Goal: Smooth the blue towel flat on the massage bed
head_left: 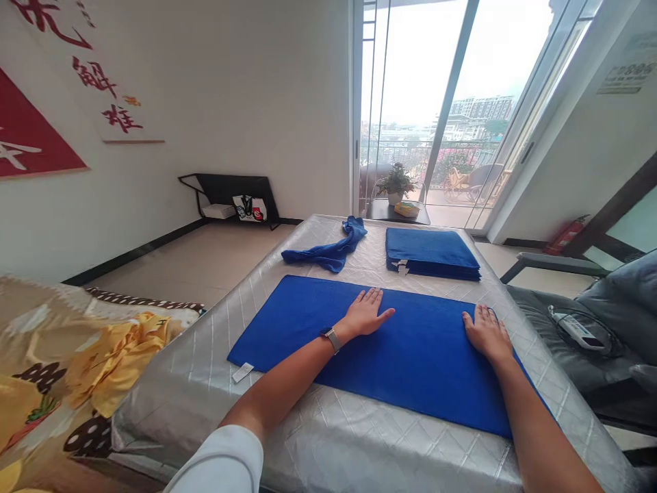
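A blue towel [410, 363] lies spread flat across the silver quilted mattress [349, 438], with a white label at its near left corner. My left hand [367, 313] rests palm down near the towel's far middle, fingers and thumb apart. At the towel's right end my right hand [487, 331] also lies flat, its fingers stretched out. Neither hand holds anything. Beyond my right hand sits a neat stack of folded blue towels [431, 250] with white tags on its near left side. A crumpled blue towel [331, 248] lies at the far left.
Yellow cloths [120, 356] lie on a patterned cover to the left. On the right, a grey chair [538, 301] holds a white power strip [577, 329] with a dark cable. A small table with a potted plant [396, 183] stands by the glass door beyond the mattress.
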Action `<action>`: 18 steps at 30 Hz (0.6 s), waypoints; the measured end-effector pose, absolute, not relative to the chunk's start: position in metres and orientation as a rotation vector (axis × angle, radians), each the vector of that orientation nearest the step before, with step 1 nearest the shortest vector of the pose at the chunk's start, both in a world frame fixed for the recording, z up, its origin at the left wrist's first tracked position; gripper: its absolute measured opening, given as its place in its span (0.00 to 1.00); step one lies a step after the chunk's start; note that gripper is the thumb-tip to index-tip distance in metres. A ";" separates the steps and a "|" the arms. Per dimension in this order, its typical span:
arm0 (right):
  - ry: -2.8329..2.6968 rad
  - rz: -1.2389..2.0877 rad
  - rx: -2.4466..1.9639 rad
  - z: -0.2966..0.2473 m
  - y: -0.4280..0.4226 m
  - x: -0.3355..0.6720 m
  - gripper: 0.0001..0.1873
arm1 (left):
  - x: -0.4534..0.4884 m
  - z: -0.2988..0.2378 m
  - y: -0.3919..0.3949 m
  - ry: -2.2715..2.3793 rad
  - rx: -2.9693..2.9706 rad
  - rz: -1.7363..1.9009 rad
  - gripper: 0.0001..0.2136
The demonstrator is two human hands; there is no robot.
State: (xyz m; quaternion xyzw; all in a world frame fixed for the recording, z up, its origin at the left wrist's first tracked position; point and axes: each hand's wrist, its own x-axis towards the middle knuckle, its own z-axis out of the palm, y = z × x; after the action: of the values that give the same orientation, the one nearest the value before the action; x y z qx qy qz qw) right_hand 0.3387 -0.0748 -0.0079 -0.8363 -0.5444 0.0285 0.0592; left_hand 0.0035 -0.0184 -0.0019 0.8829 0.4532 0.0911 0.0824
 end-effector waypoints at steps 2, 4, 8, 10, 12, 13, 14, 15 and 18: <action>-1.644 0.081 -2.526 -0.009 -0.075 0.339 0.41 | -0.006 -0.004 -0.012 1.393 2.617 0.275 0.39; -1.642 0.070 -2.520 -0.012 -0.073 0.341 0.42 | -0.024 -0.004 -0.004 1.446 2.589 0.268 0.39; -1.634 0.070 -2.518 -0.015 -0.071 0.344 0.42 | -0.074 0.000 0.012 1.623 2.515 0.240 0.40; -1.635 0.072 -2.518 -0.015 -0.071 0.344 0.42 | -0.104 0.001 0.019 1.728 2.459 0.209 0.40; -1.641 0.069 -2.520 -0.014 -0.071 0.343 0.41 | -0.134 0.001 0.026 1.832 2.399 0.184 0.40; -1.640 0.065 -2.523 -0.014 -0.072 0.343 0.41 | -0.150 0.001 0.030 1.883 2.369 0.180 0.39; -1.639 0.063 -2.528 -0.013 -0.072 0.342 0.41 | -0.164 0.001 0.033 1.932 2.341 0.179 0.39; -1.638 0.062 -2.534 -0.012 -0.073 0.342 0.41 | -0.177 0.000 0.036 1.983 2.310 0.177 0.39; -1.646 0.055 -2.550 -0.009 -0.075 0.340 0.41 | -0.206 0.000 0.042 2.111 2.228 0.163 0.38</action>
State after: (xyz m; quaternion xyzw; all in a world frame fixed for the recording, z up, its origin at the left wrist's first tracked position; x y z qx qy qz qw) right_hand 0.3401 -0.0751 -0.0094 -0.8389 -0.5415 0.0180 0.0528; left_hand -0.2062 0.0421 0.0001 0.7245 0.6864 0.0530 0.0343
